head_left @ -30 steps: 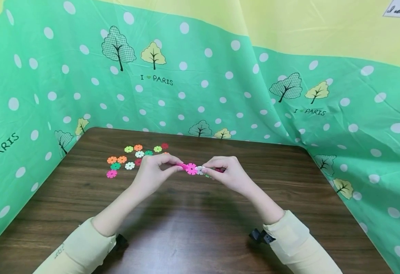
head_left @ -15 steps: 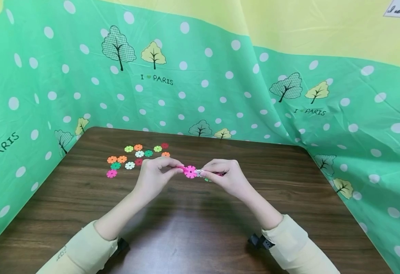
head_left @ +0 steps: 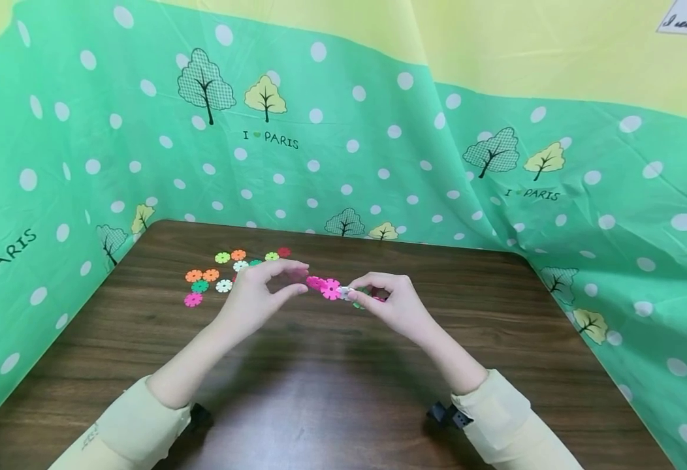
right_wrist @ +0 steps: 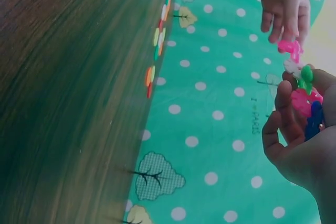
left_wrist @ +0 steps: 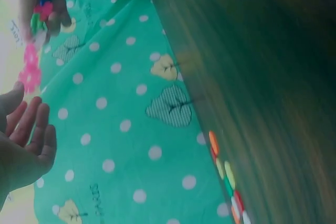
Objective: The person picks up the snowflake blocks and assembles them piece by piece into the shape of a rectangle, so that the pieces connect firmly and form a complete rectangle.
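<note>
A chain of interlocking flower-shaped discs (head_left: 330, 289) hangs above the table between both hands. Two pink discs form its left end, followed by a white disc (right_wrist: 292, 67), a green disc (right_wrist: 306, 78), another pink one and a blue disc (right_wrist: 315, 121). My right hand (head_left: 395, 301) pinches the chain around its white and green part, and its palm side hides some of the far end in the head view. Just left of the pink end, my left hand (head_left: 256, 290) has thumb and fingers spread, with nothing between them.
Several loose flower discs in orange, green, white, yellow, red and pink lie at the back left of the brown wooden table (head_left: 332, 391), such as a pink disc (head_left: 193, 299). A green dotted curtain (head_left: 343, 156) surrounds the table's back and sides.
The left hand, which pinched the pink end of the chain, has let go and drawn slightly left with its fingers parted. The right hand keeps its pinch in nearly the same place.
</note>
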{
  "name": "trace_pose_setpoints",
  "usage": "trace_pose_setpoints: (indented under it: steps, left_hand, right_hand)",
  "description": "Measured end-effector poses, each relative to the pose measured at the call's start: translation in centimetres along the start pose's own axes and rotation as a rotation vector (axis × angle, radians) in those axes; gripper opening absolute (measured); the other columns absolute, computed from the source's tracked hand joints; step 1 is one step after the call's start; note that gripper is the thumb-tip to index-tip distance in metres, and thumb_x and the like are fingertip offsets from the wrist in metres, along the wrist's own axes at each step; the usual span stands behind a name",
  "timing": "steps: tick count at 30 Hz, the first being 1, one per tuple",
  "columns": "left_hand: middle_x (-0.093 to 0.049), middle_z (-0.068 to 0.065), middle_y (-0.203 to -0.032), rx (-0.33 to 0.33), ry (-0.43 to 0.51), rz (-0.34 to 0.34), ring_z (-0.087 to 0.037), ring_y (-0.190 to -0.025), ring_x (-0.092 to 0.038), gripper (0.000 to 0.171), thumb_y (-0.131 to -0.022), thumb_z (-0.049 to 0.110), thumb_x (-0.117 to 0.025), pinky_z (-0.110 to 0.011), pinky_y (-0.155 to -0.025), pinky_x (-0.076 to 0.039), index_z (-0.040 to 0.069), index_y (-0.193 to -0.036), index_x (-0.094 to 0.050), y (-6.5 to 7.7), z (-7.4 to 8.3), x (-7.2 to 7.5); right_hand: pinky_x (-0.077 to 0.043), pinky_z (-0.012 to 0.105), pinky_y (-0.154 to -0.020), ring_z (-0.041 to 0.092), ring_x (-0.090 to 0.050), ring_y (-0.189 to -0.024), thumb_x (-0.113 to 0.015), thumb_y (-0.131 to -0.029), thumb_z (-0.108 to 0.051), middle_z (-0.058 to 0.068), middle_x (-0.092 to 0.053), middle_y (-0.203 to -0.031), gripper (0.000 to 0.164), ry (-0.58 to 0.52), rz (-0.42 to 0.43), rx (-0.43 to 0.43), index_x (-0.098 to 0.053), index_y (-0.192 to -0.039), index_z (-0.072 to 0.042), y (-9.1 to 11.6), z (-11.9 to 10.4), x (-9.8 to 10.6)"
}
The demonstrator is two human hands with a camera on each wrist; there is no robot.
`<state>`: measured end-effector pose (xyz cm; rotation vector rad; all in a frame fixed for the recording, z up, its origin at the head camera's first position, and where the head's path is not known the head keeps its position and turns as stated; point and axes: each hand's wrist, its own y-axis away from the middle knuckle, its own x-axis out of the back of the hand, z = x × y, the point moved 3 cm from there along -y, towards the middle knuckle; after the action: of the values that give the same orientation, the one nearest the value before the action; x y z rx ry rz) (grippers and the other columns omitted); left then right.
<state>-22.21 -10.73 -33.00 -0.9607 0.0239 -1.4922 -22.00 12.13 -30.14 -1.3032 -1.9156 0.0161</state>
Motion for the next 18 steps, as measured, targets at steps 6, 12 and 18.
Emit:
trace_pose_setpoints:
  steps: [6, 12, 18]
  left_hand:
    - [-0.068, 0.004, -0.11, 0.071, -0.073, -0.106, -0.015, -0.109, -0.06, 0.04, -0.077, 0.027, -0.078, -0.04, -0.088, -0.05, 0.019, -0.114, -0.067, 0.1, -1.4, 2.1]
    - [-0.068, 0.004, -0.112, 0.077, -0.12, -0.19, -0.015, -0.103, -0.061, 0.041, -0.079, 0.026, -0.077, -0.038, -0.081, -0.048, 0.02, -0.118, -0.064, 0.0, -3.3, 4.1]
    - [-0.068, 0.003, -0.109, 0.12, -0.159, -0.249, -0.017, -0.105, -0.06, 0.039, -0.08, 0.029, -0.076, -0.041, -0.086, -0.048, 0.02, -0.116, -0.064, -0.1, -6.6, 6.6]
  right_hand:
    - [-0.039, 0.025, -0.049, 0.017, -0.044, -0.054, -0.072, -0.082, -0.006, 0.005, -0.065, -0.073, 0.008, -0.008, 0.011, -0.064, -0.072, -0.09, -0.006, 0.1, 0.6, 0.8]
    - [-0.04, 0.023, -0.049, 0.018, -0.046, -0.054, -0.073, -0.082, -0.006, 0.005, -0.066, -0.075, 0.009, 0.016, 0.028, -0.086, -0.072, -0.09, -0.006, 0.1, 1.0, 1.4]
    - [-0.039, 0.024, -0.049, 0.014, -0.045, -0.055, -0.073, -0.082, -0.007, 0.003, -0.064, -0.073, 0.008, 0.038, 0.021, -0.091, -0.072, -0.09, -0.007, 0.2, 1.5, 1.6]
